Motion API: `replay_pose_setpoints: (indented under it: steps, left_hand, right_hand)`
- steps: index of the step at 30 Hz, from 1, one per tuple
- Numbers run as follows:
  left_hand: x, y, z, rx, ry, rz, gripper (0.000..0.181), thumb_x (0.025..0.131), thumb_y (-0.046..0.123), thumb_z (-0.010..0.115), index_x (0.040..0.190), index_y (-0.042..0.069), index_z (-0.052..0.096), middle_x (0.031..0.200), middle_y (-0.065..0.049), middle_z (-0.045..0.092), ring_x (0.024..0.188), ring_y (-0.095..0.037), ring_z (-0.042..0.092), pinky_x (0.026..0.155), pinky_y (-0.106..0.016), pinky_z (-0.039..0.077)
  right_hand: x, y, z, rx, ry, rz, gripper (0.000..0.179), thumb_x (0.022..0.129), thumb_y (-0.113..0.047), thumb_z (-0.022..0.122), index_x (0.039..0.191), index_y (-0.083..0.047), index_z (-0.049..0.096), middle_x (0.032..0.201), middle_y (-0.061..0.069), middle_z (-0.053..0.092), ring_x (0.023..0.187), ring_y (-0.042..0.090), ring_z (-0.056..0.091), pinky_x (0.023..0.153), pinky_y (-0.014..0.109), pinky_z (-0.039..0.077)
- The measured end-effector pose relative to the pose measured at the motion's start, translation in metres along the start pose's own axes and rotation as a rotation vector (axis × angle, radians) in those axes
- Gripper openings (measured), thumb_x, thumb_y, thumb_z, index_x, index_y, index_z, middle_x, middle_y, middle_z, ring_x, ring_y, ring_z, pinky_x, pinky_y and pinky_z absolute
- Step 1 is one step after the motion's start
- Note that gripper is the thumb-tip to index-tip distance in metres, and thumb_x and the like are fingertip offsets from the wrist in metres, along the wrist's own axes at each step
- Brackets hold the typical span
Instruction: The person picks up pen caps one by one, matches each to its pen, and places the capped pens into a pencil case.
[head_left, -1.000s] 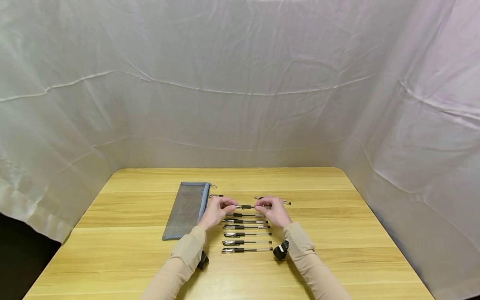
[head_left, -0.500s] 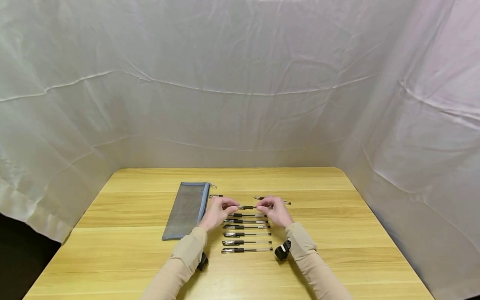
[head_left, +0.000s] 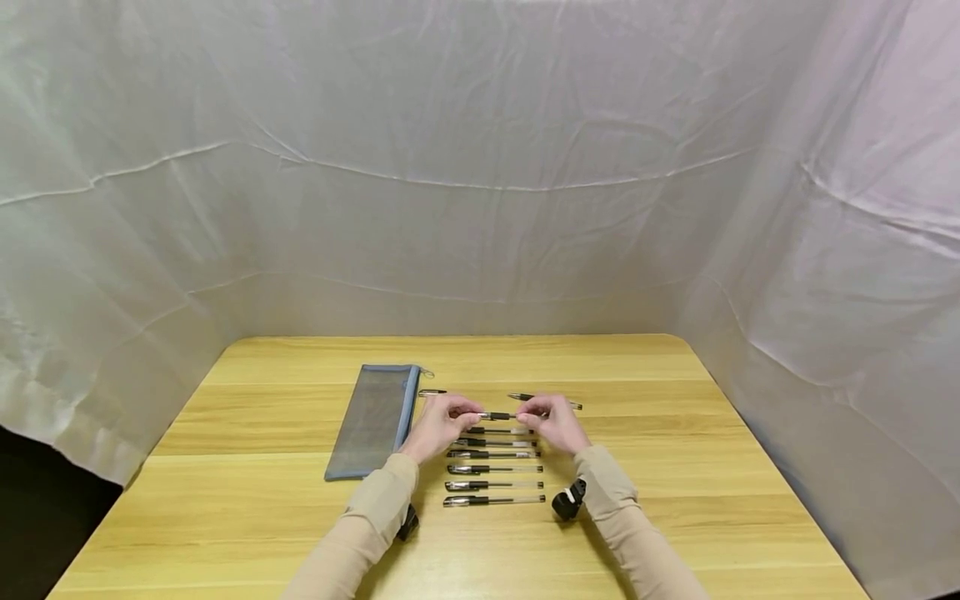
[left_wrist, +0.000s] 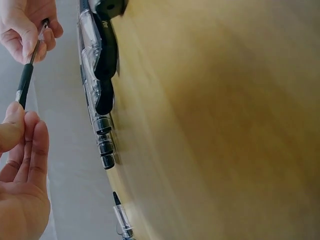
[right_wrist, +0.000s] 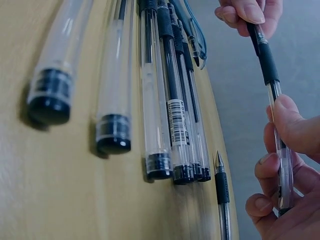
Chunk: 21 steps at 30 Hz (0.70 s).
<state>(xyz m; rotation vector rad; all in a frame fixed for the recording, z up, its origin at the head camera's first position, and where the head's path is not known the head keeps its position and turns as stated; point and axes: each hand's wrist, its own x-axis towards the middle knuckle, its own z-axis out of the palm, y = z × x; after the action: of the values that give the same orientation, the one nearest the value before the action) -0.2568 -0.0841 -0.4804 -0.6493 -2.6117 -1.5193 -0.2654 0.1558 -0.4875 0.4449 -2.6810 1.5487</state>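
Both hands hold one clear gel pen with a black grip above the far end of a row of pens. My left hand pinches its capped end between thumb and fingertips. My right hand grips the clear barrel, with the thumb along it in the right wrist view, where the black grip section shows between the hands. Behind the right hand lies an uncapped pen, its metal tip bare. A loose clear pen cap lies beyond the left hand.
Several capped gel pens, including the nearest pen, lie parallel between the forearms. One carries a barcode label. Left of them lies a grey mesh zip pouch with blue edging. Pale curtains surround the wooden table.
Both hands have drifted slightly to the right together with the held pen. The row of pens, the pouch, the uncapped pen and the loose cap stay put.
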Motion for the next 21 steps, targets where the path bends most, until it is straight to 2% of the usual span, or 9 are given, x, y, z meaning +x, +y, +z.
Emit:
replay_pose_setpoints:
  steps: [9,12,15,21]
  left_hand:
    - [0.000,-0.002,-0.002,0.007,-0.011,0.016,0.013,0.093,0.008,0.070,0.104,0.005,0.077,0.102,-0.011,0.075,0.086,-0.018,0.070,0.072,-0.021,0.056]
    - [0.000,-0.003,-0.005,-0.010,-0.032,-0.018,0.015,0.095,0.010,0.069,0.107,0.006,0.076,0.105,-0.011,0.074,0.088,-0.017,0.069,0.074,-0.021,0.056]
    - [0.000,-0.005,-0.010,-0.017,-0.018,-0.049,0.015,0.095,0.009,0.067,0.108,0.005,0.076,0.103,-0.011,0.075,0.086,-0.017,0.069,0.072,-0.022,0.056]
    - [0.006,-0.012,-0.018,0.049,0.027,-0.090,0.013,0.095,0.008,0.068,0.104,0.005,0.076,0.095,-0.010,0.076,0.079,-0.014,0.066,0.068,-0.023,0.053]
  right_hand:
    - [0.000,0.000,-0.003,-0.017,-0.056,0.002,0.012,0.091,-0.007,0.070,0.101,-0.001,0.074,0.097,0.015,0.074,0.084,0.015,0.063,0.074,0.022,0.054]
    - [0.000,0.002,-0.006,-0.018,-0.103,-0.005,0.016,0.092,-0.008,0.070,0.106,0.000,0.073,0.102,0.018,0.074,0.089,0.018,0.066,0.079,0.025,0.056]
    - [0.001,0.006,-0.010,-0.020,-0.127,0.014,0.022,0.093,-0.006,0.069,0.113,0.000,0.071,0.109,0.019,0.073,0.093,0.019,0.066,0.082,0.025,0.055]
    - [0.004,0.014,-0.017,-0.068,-0.068,0.067,0.020,0.089,0.001,0.070,0.109,-0.001,0.071,0.099,0.016,0.071,0.086,0.016,0.062,0.078,0.025,0.052]
